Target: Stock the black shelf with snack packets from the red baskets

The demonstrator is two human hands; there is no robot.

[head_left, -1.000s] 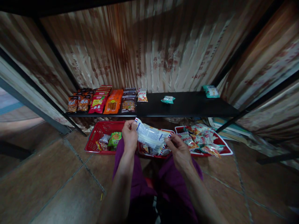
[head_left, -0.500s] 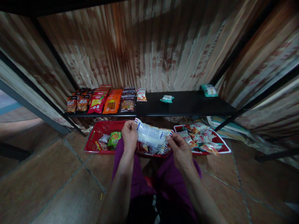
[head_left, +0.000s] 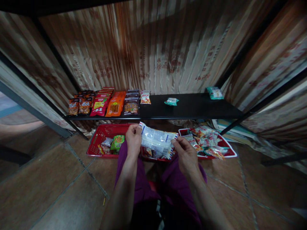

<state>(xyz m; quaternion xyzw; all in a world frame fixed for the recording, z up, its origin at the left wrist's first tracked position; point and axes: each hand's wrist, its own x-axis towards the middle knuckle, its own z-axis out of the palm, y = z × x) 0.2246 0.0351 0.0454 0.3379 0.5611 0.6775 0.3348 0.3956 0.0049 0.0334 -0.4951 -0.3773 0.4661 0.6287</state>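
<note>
A white snack bag (head_left: 155, 139) with printed text and striped ends is stretched between my two hands, above the middle basket. My left hand (head_left: 133, 139) pinches its left end. At the lower right end, my right hand (head_left: 185, 153) grips the bag's edge between thumb and fingers. Behind the bag, other small packets (head_left: 157, 154) show in the middle basket, which is mostly hidden. To the left stands a red basket (head_left: 96, 140) with a green packet (head_left: 117, 142) in it. On the right, a white-rimmed basket (head_left: 231, 151) holds several snack bags (head_left: 207, 140).
A black shelf (head_left: 192, 108) bears rows of snack packs (head_left: 102, 103) on its left, a small white-and-red bag (head_left: 145, 97) beside them, a teal packet (head_left: 171, 101) near the middle and another teal packet (head_left: 215, 93) at the right. Dark metal posts frame both sides.
The right end of the white bag has tilted slightly while both hands keep hold of it. Otherwise, the scene looks the same.
</note>
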